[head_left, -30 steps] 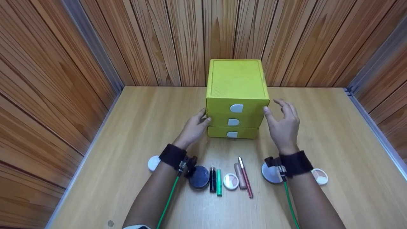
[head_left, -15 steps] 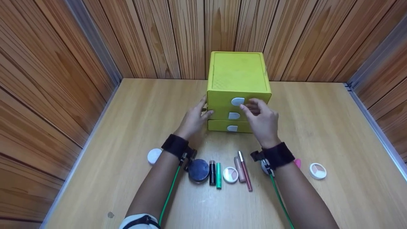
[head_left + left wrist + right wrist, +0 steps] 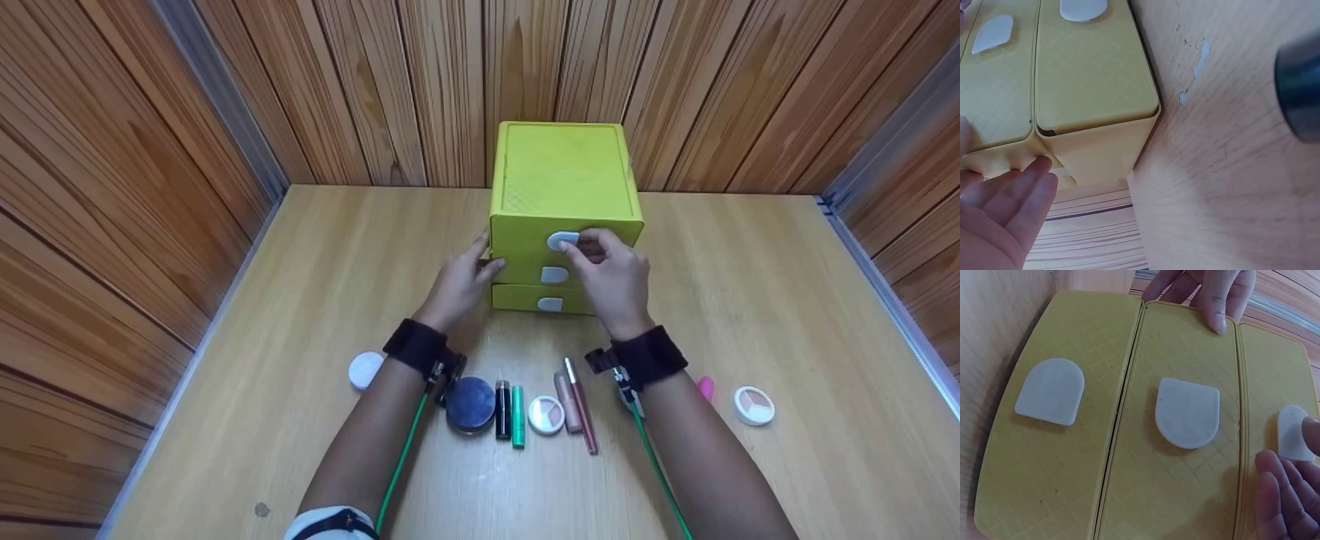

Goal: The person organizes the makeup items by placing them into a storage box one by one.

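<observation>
A yellow-green three-drawer box (image 3: 566, 172) stands near the back wall, each drawer front bearing a white tab handle. My left hand (image 3: 459, 289) holds its left front corner, fingers along the side and thumb (image 3: 1217, 322) on the middle drawer's front. With thumb and fingers, my right hand (image 3: 619, 283) pinches the top drawer's handle (image 3: 559, 240). Below it, the middle handle (image 3: 1188, 413) and the bottom handle (image 3: 1050, 391) are untouched. All three drawers look closed. In the left wrist view, my left fingers (image 3: 1027, 188) lie against the side wall.
Cosmetics line the table in front: a white round item (image 3: 365, 370), dark round compact (image 3: 470, 405), black tube (image 3: 502, 409), green tube (image 3: 518, 417), small palettes (image 3: 546, 415), pink tube (image 3: 568, 403) and lip pencil (image 3: 581, 409). A pink item (image 3: 705, 388) shows beside my right forearm.
My right hand has come left from beside the box's right edge to the top drawer's handle and pinches it. The left hand stays at the box's left corner.
</observation>
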